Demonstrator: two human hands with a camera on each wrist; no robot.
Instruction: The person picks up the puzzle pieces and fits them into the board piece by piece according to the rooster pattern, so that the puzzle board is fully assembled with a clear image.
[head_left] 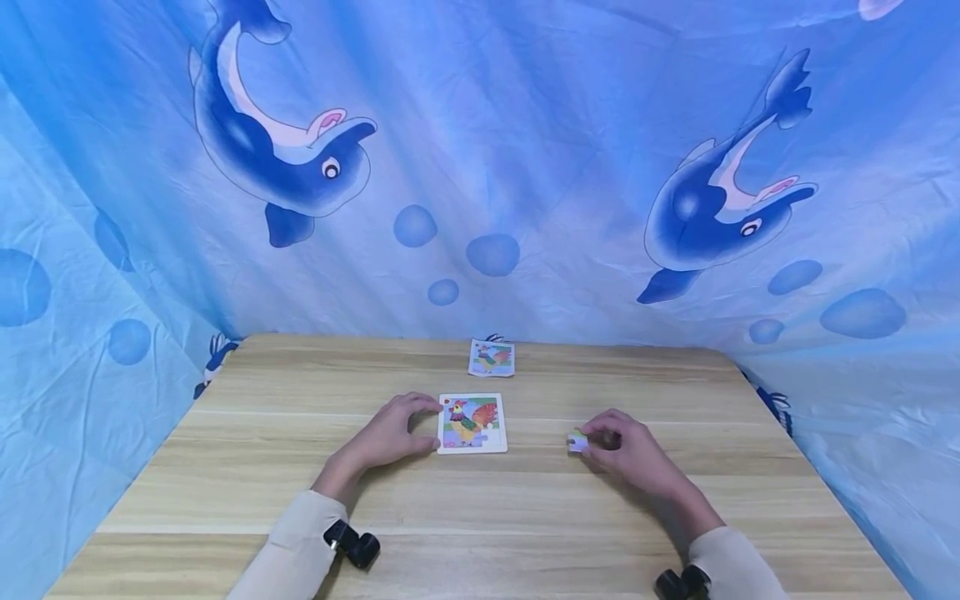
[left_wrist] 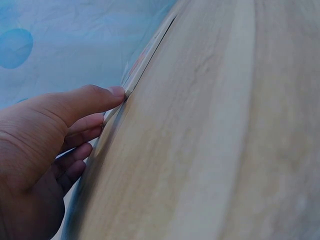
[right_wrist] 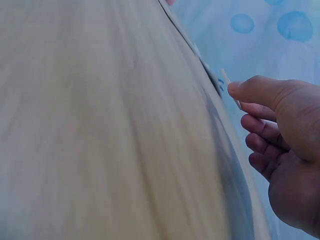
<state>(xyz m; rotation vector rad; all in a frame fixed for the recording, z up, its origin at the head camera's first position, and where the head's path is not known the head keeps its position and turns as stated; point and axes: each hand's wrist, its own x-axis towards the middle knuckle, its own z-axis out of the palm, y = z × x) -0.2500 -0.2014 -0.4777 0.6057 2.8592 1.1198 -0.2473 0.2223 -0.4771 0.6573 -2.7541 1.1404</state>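
Note:
On the table lies a white-framed jigsaw puzzle (head_left: 462, 427) with a rooster picture. A white space shows at the picture's lower right. My left hand (head_left: 395, 429) rests at the puzzle's left edge, thumb near the lower corner and fingers near the upper one. In the left wrist view, the thumb (left_wrist: 116, 92) touches the frame's edge. To the right, my right hand (head_left: 628, 450) pinches a small green and lilac puzzle piece (head_left: 577, 441) between thumb and fingers. That piece appears edge-on in the right wrist view, with the other fingers (right_wrist: 262, 142) curled below.
A card with the same rooster picture (head_left: 492, 358) lies behind the puzzle, near the far edge of the wooden table (head_left: 480, 517). Blue curtains (head_left: 525, 167) printed with dolphins and bubbles hang behind and at the sides.

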